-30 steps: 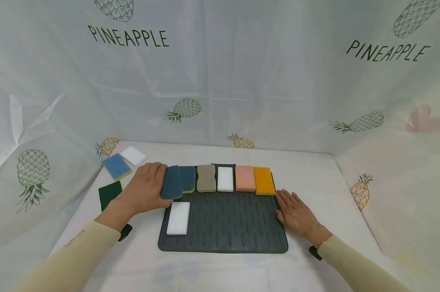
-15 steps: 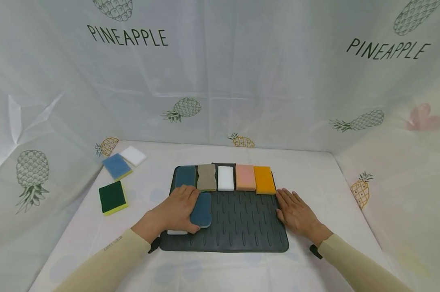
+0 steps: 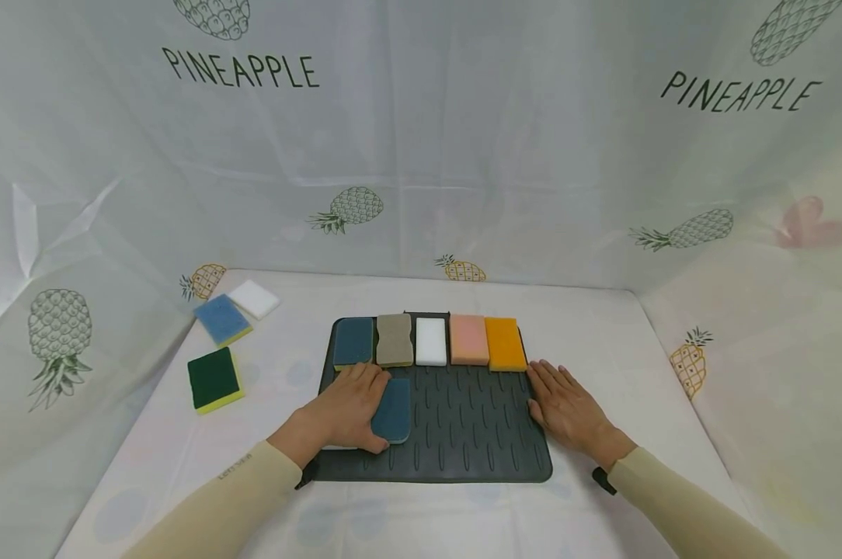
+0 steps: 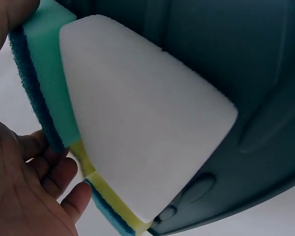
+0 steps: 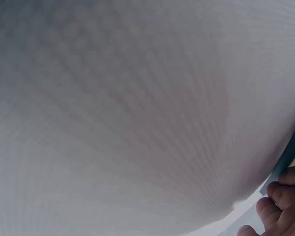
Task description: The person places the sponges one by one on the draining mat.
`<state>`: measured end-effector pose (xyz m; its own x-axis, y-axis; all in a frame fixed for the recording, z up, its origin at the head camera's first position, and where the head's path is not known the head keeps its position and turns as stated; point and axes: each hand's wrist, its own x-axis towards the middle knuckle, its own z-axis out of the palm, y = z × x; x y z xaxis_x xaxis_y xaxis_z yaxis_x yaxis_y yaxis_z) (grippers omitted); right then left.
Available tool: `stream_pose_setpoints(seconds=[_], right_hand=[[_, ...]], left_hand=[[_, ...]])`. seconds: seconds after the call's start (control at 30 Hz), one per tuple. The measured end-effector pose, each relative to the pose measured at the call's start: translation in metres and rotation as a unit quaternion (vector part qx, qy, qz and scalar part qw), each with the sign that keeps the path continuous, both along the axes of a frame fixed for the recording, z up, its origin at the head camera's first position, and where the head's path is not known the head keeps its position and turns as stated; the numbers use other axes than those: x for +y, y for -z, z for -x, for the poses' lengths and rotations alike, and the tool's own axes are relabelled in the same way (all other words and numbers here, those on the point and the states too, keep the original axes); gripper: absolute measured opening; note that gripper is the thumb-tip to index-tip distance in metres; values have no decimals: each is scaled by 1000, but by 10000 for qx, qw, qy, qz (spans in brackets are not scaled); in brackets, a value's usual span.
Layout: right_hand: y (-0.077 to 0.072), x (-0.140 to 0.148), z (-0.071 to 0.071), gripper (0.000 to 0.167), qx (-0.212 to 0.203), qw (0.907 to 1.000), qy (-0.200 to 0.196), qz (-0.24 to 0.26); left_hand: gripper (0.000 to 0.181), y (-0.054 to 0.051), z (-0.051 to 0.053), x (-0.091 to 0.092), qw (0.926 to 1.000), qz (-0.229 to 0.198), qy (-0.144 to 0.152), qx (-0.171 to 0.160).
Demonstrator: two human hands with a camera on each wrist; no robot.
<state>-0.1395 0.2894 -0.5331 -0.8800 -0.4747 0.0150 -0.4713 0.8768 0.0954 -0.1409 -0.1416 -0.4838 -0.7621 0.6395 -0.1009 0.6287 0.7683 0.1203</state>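
Observation:
My left hand (image 3: 353, 407) grips a blue-topped scouring sponge (image 3: 392, 411) over the left part of the dark grey ridged mat (image 3: 463, 427). In the left wrist view that sponge (image 4: 49, 78) has a green foam body and a dark blue scouring pad, with the thumb at one end and fingertips near the other. It lies alongside a white sponge (image 4: 142, 113), which my hand mostly hides in the head view. My right hand (image 3: 568, 407) rests with extended fingers at the mat's right edge, near an orange sponge (image 3: 506, 344).
Along the mat's back edge lie a blue sponge (image 3: 354, 341), a taupe wavy sponge (image 3: 394, 340), a white sponge (image 3: 431, 341) and a pink sponge (image 3: 469, 339). Left of the mat are a green-topped sponge (image 3: 213, 379), a light blue sponge (image 3: 223, 318) and a white one (image 3: 255, 298).
My left hand has carried the blue-topped sponge from the mat's back left corner forward and right, down beside the front white sponge. My right hand has stayed at the mat's edge.

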Motion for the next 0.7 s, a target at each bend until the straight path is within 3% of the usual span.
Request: stream_pose_setpoints(seconds=[0.7], right_hand=[[0,-1,0,63,-38,10000,34,46]], left_hand=[[113,0,0,0,9997,-7,-57,-227]])
